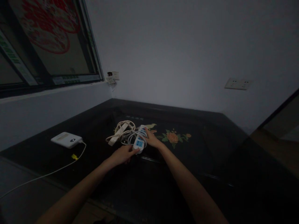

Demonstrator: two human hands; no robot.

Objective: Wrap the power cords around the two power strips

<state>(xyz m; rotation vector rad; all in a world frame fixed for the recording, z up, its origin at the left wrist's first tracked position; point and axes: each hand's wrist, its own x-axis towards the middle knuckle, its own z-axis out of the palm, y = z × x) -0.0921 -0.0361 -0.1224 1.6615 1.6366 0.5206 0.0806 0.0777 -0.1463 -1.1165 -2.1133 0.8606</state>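
A white power strip (pixel 139 143) with blue socket faces lies slantwise on the dark table, loops of its pale cord around it. My left hand (pixel 124 153) grips its near end, thumb on top. Farther up, my right hand (pixel 151 139) is closed around the strip's right side near the far end, with fingers at the cord loops. Left of it, a second white power strip (pixel 118 134) rests among a tangle of cable (pixel 127 123). Where the cords cross, I cannot make out which belongs to which strip.
On the table's left stands a white box-like device (pixel 66 139) with a cable (pixel 51 172) running off the near edge. A yellow tag (pixel 74 156) is beside that cable. Wall sockets (pixel 237 84) are on the back wall; a window (pixel 53 40) is at left. The black tabletop (pixel 198 158) has printed flowers.
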